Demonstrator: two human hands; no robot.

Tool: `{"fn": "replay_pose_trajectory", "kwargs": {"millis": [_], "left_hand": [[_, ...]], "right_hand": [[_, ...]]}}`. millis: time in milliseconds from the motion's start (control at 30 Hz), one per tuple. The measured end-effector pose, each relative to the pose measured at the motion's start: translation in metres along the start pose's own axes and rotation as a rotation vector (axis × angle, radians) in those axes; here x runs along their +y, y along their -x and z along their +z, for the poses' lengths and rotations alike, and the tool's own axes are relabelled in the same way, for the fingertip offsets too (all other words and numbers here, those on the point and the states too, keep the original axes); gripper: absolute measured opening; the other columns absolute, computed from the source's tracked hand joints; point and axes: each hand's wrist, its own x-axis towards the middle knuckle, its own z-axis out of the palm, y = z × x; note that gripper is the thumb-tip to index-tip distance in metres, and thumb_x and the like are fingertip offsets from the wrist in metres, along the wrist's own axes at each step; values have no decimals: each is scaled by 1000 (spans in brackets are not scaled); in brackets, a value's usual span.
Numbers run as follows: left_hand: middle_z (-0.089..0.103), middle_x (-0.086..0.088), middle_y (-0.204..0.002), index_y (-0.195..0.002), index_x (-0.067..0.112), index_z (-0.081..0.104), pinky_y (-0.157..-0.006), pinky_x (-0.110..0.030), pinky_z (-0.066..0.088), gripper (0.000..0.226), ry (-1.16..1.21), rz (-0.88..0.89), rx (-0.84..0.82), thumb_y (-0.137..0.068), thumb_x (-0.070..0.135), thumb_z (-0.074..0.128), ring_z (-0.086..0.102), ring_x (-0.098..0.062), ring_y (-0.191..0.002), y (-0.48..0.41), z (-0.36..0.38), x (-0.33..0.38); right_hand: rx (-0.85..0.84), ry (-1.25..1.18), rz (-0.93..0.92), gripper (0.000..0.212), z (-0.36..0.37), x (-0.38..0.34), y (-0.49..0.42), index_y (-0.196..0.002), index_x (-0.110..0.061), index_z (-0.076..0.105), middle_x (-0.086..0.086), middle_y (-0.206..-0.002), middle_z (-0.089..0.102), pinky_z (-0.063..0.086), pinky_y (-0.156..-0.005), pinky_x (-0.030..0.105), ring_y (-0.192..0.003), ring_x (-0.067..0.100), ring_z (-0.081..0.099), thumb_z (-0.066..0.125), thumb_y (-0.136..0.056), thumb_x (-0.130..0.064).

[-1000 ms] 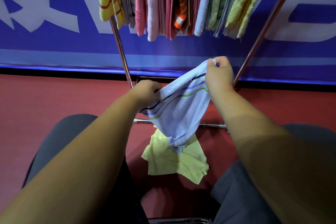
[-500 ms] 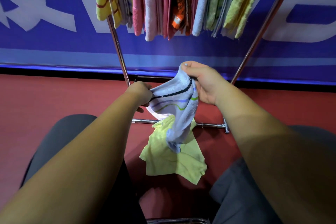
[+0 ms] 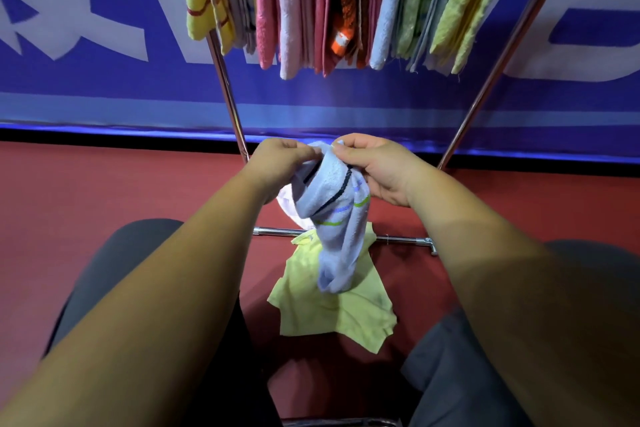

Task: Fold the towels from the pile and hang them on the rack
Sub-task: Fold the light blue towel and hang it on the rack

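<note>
Between the two hands, a blue towel (image 3: 332, 218) is being held up by its top edge. It is being pinched by the curled fingers of the left hand (image 3: 277, 163) and the right hand (image 3: 374, 170), which are being held close together. Below the grip, the cloth is hanging bunched and twisted, its tail dangling over a yellow towel (image 3: 332, 308) lying on the floor. Above the grip, the rack (image 3: 228, 97) is being crowded by a row of hung towels (image 3: 265, 10). The folding step is judged to be in hand, with corners being matched. Next, the fold is probably needing to be squared and smoothed, so that the towel can be raised from the grip's height and draped over the rail.
</note>
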Motion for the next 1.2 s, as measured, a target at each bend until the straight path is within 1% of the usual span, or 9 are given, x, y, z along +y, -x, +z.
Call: {"fn": "replay_pose_trajectory", "kwargs": {"millis": [200, 333, 500, 633, 733, 867, 1000, 1100, 1200], "left_hand": [[78, -15, -110, -110, 12, 76, -95, -39, 60, 21, 129, 93, -173, -98, -4, 68, 74, -25, -99, 5, 4, 3], [77, -12, -102, -106, 14, 75, -89, -38, 58, 25, 93, 123, -194, -98, -7, 65, 71, -25, -93, 12, 7, 5], [72, -7, -86, -99, 16, 67, -75, -34, 55, 29, 87, 123, -215, -96, -12, 64, 66, -24, -76, 15, 10, 6], [64, -4, -81, -95, 18, 60, -69, -30, 54, 27, 24, 174, -165, -94, -7, 72, 60, -20, -72, 15, 9, 4], [60, 2, -76, -93, 17, 59, -64, -25, 49, 26, -193, 246, -110, -95, -7, 68, 52, -15, -69, 20, 7, 5], [67, 3, -79, -91, 22, 68, -62, -25, 49, 23, -604, 300, -5, -95, 2, 57, 56, -12, -64, 34, 6, 4], [77, 4, -81, -89, 21, 74, -66, -26, 55, 27, -680, 204, -37, -93, 11, 50, 74, -14, -73, 51, -3, 18], [73, 6, -85, -85, 27, 68, -76, -30, 53, 21, -854, 232, -33, -96, 36, 52, 69, -18, -84, 65, -17, 33], [65, 7, -78, -83, 23, 60, -64, -28, 44, 36, -906, 350, 74, -97, 55, 66, 59, -9, -74, 75, -23, 48]], "right_hand": [[198, 21, -53, 2, -6, 7, -7, -100, -18, 73, 7, -90, 75, 59, -84, 43, -84, 24, 71, 72, -102, -19], [170, 1, -28, 5, -5, 8, -7, -100, -17, 71, 9, -90, 77, 61, -77, 42, -81, 24, 74, 69, -104, -18], [237, 58, -61, 5, -6, 11, -13, -97, -14, 71, 13, -93, 74, 59, -89, 49, -86, 28, 70, 71, -101, -13], [359, 203, -139, 12, -9, 10, -16, -89, -20, 77, 4, -88, 76, 57, -86, 44, -84, 21, 69, 80, -84, -30], [453, 262, -216, 11, -13, 7, -19, -87, -22, 79, -4, -86, 77, 60, -90, 45, -83, 16, 70, 79, -82, -31], [536, 290, -299, 5, -13, -2, -13, -91, -20, 79, -5, -89, 79, 60, -90, 39, -84, 13, 72, 77, -87, -22], [646, 341, -367, 4, -13, -14, 1, -94, -16, 79, -4, -90, 77, 56, -82, 28, -81, 9, 68, 76, -91, -17], [663, 354, -398, 4, -17, -26, 15, -93, -18, 80, -2, -91, 78, 56, -78, 26, -81, 9, 69, 76, -91, -17], [641, 406, -418, 4, -19, -39, 31, -93, -21, 81, -2, -92, 80, 56, -75, 27, -80, 8, 69, 77, -91, -21]]}}
